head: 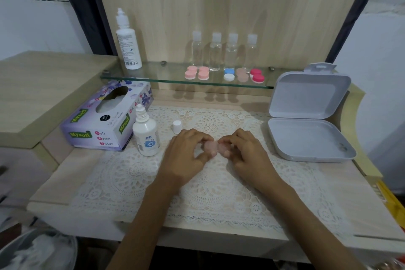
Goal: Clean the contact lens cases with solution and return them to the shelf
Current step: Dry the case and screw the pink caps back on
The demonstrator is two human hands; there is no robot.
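A pale pink contact lens case (215, 148) lies on the lace mat between my hands. My left hand (188, 153) pinches its left side and my right hand (245, 151) pinches its right side; fingers hide most of it. A small solution bottle (146, 136) stands uncapped left of my hands, its white cap (177, 126) on the mat beside it. On the glass shelf (153, 78) sit several more cases: pink ones (197, 73), a blue and white one (228, 74), a beige one (241, 74) and a red one (257, 75).
A tall white solution bottle (127, 41) stands at the shelf's left end, with several clear small bottles (223, 51) behind the cases. A tissue box (107, 116) lies at the left. An open grey plastic box (306, 116) stands at the right.
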